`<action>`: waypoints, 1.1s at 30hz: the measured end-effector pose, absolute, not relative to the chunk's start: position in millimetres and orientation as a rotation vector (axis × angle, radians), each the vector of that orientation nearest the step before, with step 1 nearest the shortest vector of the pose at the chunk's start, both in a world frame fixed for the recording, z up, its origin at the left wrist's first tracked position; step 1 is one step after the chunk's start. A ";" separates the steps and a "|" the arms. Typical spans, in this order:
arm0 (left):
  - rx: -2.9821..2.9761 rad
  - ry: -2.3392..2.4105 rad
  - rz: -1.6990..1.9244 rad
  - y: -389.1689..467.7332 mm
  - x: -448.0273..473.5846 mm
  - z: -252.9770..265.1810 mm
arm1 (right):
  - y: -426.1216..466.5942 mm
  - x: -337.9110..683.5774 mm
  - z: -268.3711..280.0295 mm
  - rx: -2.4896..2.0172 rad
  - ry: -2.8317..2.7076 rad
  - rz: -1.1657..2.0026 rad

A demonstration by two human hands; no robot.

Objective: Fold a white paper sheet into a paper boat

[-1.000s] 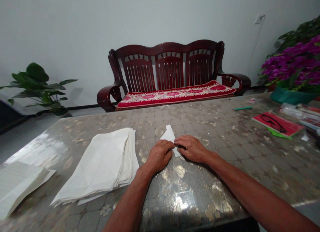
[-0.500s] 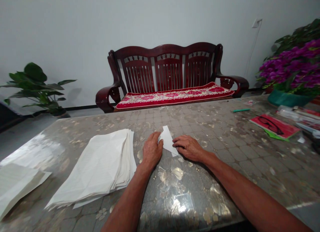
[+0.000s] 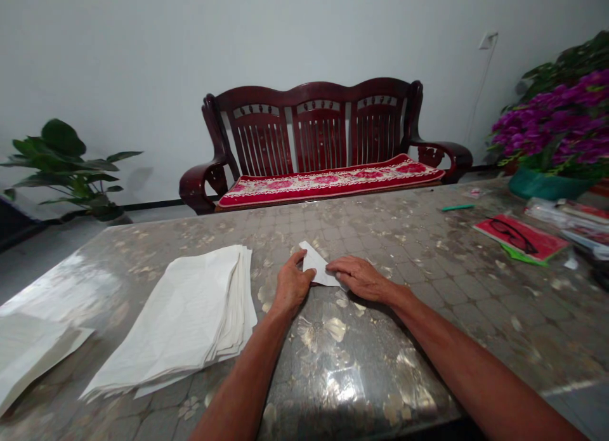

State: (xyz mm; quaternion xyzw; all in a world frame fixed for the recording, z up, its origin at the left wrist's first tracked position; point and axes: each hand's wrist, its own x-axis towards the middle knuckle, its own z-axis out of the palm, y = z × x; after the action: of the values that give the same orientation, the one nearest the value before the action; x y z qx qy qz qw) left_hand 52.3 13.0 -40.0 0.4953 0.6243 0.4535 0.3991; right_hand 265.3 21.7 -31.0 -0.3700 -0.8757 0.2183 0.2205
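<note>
A small piece of folded white paper (image 3: 316, 267), roughly triangular, lies on the table between both hands. At its left side, my left hand (image 3: 292, 282) holds it, thumb on top and index finger along the upper left edge. My right hand (image 3: 359, 277) presses its bent fingers on the paper's right corner, which they partly cover. Left of my left forearm is a stack of white paper sheets (image 3: 185, 308) with faint ruled lines.
A folded sheet (image 3: 33, 352) rests at the far left of the patterned table (image 3: 380, 358). Toward the right are a green pen (image 3: 457, 207), glasses (image 3: 514, 233) on a red booklet (image 3: 542, 243), and purple flowers in a teal pot (image 3: 547, 185). A wooden bench (image 3: 318, 136) stands behind.
The folded paper has turned and now looks more compact and triangular; the strip that stuck out at its top and bottom no longer shows. Both hands stay on it, slightly shifted.
</note>
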 end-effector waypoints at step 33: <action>2.193 1.576 1.139 2.8 37.4 -33.7 | 20.8 259.0 -47.8 -0.921 -2.410 0.265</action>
State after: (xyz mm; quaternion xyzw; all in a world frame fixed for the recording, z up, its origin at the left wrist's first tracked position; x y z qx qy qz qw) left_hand 37.4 2.8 -33.7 0.7440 0.5348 0.3865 0.1049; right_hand 259.0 20.8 -47.8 -0.3419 -0.8946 0.0982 0.2704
